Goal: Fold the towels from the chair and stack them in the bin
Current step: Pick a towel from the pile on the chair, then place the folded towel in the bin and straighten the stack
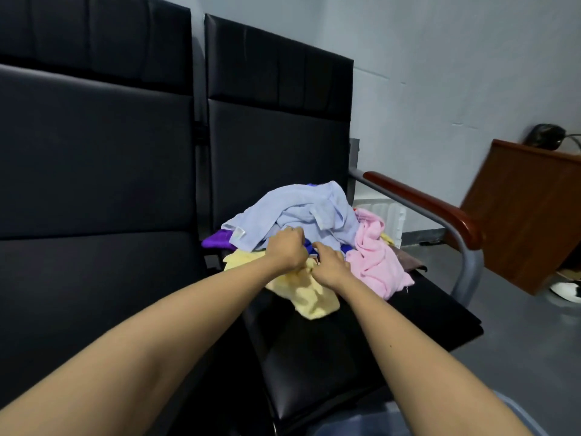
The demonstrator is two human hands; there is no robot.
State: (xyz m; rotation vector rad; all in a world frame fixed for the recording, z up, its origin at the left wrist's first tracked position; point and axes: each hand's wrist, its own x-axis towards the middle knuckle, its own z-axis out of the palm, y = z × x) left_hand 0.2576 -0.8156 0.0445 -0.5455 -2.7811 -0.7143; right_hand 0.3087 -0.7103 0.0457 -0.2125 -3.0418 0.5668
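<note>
**A:** Towels [314, 234]: where are they?

**B:** They are heaped loose on the seat of the black chair [393, 316], close to its backrest. A light blue towel [301, 209] lies on top and a pink towel [374, 256] lies on the armrest side. A yellow towel [301, 291] spills toward the chair's front edge. A purple towel [217, 240] peeks out on the side away from the armrest.

**A:** And the grips?

**B:** Both are in the heap, on the side nearer the chair's front. The left grip [287, 247] has its fingers curled into cloth just under the light blue towel. The right grip [330, 262] sits just beside it, clamped on cloth too. A strip of deep blue fabric shows between them. I cannot tell which towel each one holds.

**A:** What is around the chair?

**B:** Its armrest [424, 202] has a wooden top. A second black chair [94, 184] is joined to the chair's other side. A brown wooden cabinet [528, 215] stands beyond the armrest, and a grey wall [440, 73] is behind the backrest.
</note>
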